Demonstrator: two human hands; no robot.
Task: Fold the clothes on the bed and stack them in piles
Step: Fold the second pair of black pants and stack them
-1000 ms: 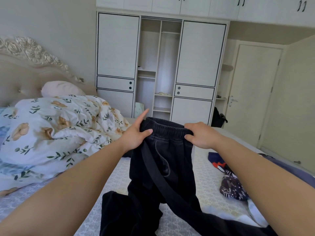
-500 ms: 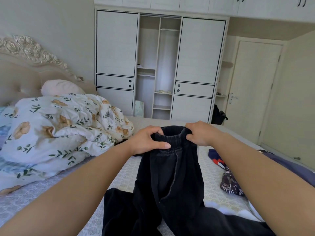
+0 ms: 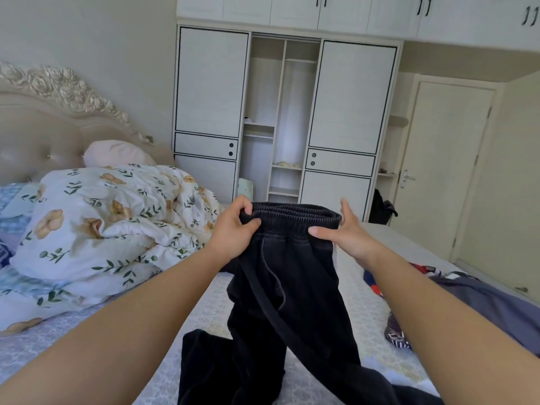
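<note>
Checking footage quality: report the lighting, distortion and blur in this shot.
Head view: soft, even daylight, no glare; wide-angle lens bends the wardrobe edges and stretches the forearms; left hand, right hand and black trousers look sharp, no evident motion blur.

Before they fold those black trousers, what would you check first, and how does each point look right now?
1. Left hand grips the waistband: ok.
2. Right hand grips it too: not ok, fingers straight, only the thumb lies on it.
3. Waistband spread flat: ok, stretched between the hands.
4. Trousers legs aligned: not ok, they lie crumpled on the bed.
5. Bare mattress to lay them on: ok, between the duvet and the other clothes.
6. Existing pile to stack on: cannot tell.
</note>
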